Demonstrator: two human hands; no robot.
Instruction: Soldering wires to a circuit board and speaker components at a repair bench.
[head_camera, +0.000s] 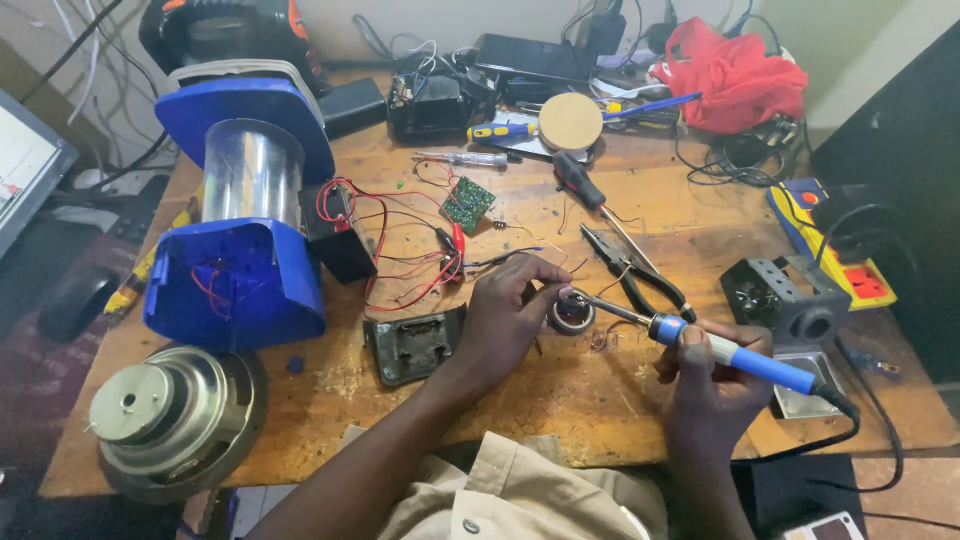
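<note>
A: Start at the left of the frame. What sits there that could cause trouble?

B: A loose speaker driver (175, 415) lies at the lower left corner of the counter (560, 400), partly over the edge by the look of it; a knock from an elbow could tip it off. Above it lies the blue lantern housing (245, 215), opened, with red wires (400, 250) spilling toward the middle.

A: And the hands?

B: The left hand (505, 315) is just left of centre, its fingers (545, 275) pinched together on something fine, likely a wire end, held over a small round tin (572, 312). I cannot make out the wire itself. The right hand (715, 385) is wrapped tight around the blue handle of a soldering iron (700, 345), whose tip reaches to the tin, very close to the left fingertips.

A: So a burn is the main risk?

B: I would judge so. A small slip of the tip would bring hot metal against skin, or against the insulation of the red wires nearby. The green circuit board (467, 203) is farther up, well apart.

A: Anything on the right?

B: The iron's black cord (860, 440) trails off the lower right edge; a snag there could jerk the tip. Pliers (640, 275) lie just above the iron.
</note>
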